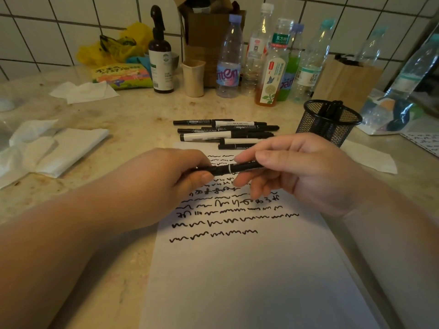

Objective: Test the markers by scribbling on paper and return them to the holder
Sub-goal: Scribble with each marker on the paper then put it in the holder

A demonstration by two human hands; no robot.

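A black marker [225, 168] is held flat over the middle of the frame, just above the paper [249, 269]. Both hands grip it. The left hand [161, 184] is closed around the left end, with the thumb pressed on the barrel. The right hand [301, 172] pinches the right end between thumb and fingers, with the other fingers curled loosely under it. A thin white ring shows on the marker between the two hands.

The paper lies on the counter [118, 269] and runs from the middle down to the bottom of the frame. Its top half is full of black squiggly lines, and its lower half is blank.

Just above the paper, a pile of markers [225, 134] lies on its side, some black and some with white bodies. To the right of the pile stands a black mesh holder [330, 122], with a few dark markers standing in it.

Along the tiled wall at the top sit plastic bottles [229, 65], a dark spray bottle [160, 55] and a small cup [193, 78]. White tissues [59, 150] lie at the left.
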